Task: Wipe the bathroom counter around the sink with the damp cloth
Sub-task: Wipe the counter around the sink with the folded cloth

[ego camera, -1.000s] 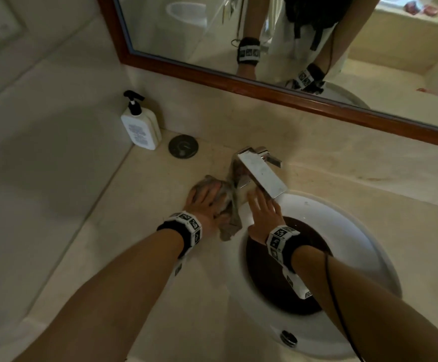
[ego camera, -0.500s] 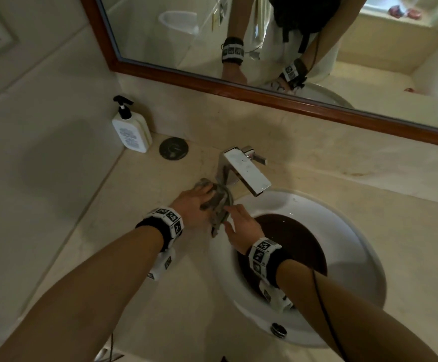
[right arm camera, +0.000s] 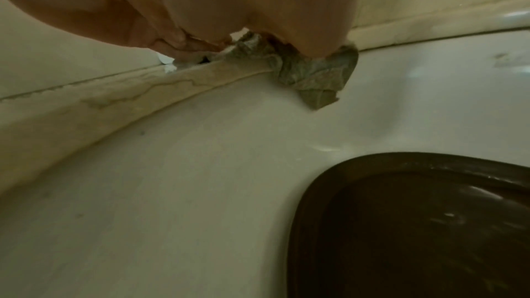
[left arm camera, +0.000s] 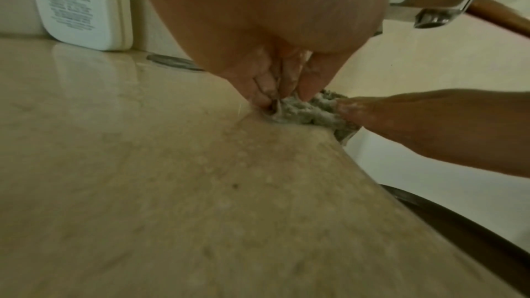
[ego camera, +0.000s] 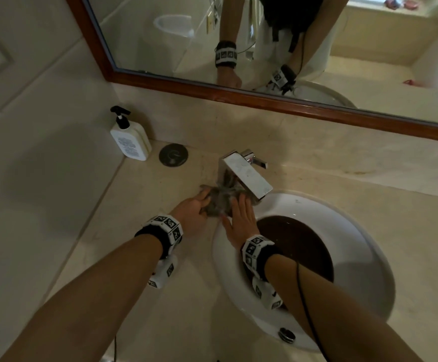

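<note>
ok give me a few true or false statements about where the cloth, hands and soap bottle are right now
1. The crumpled grey cloth lies at the base of the square chrome faucet. True.
2. Both the left hand and the right hand touch the cloth. True.
3. The white pump soap bottle stands to the right of the faucet. False: it stands to the left, in the corner by the wall.
4. The cloth lies fully inside the white round sink. False: it lies mostly on the beige stone counter, one edge hanging over the rim.
</note>
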### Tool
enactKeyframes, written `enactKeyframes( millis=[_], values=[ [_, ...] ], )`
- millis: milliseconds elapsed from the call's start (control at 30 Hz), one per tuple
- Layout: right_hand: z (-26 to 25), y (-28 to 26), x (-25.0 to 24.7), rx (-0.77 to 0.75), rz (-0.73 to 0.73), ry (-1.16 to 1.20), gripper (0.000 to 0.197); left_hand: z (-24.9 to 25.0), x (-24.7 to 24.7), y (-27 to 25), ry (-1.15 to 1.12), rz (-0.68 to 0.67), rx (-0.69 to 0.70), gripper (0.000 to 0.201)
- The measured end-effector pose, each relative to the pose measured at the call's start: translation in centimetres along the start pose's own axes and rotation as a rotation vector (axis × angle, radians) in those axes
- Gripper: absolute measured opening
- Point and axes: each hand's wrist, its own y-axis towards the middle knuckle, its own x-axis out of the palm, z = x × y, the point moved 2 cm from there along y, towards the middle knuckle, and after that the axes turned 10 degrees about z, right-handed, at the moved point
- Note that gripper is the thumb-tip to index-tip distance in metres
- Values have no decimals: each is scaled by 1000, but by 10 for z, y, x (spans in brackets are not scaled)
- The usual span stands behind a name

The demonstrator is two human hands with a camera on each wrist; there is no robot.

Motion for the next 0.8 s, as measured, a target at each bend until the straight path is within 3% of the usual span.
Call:
enactKeyframes(
  millis=[133,333,467,667,800],
  values=[
    [1,16,-6,29,53,-45,71,-5,1,3,17,23,-4,57],
    [3,35,0,88,68,-49,79,-7,-2,3,14,160,41,62],
    [21,51,-17,4,147,-33,68,-6,-6,10,0,191,-53,63],
    [64,76,-62,13,-139,-339,73,2,-6,35,35,107,-221,72],
    [82,92,-76,9,-163,-366,74,8,-9,53,64,142,-256,69]
  ],
)
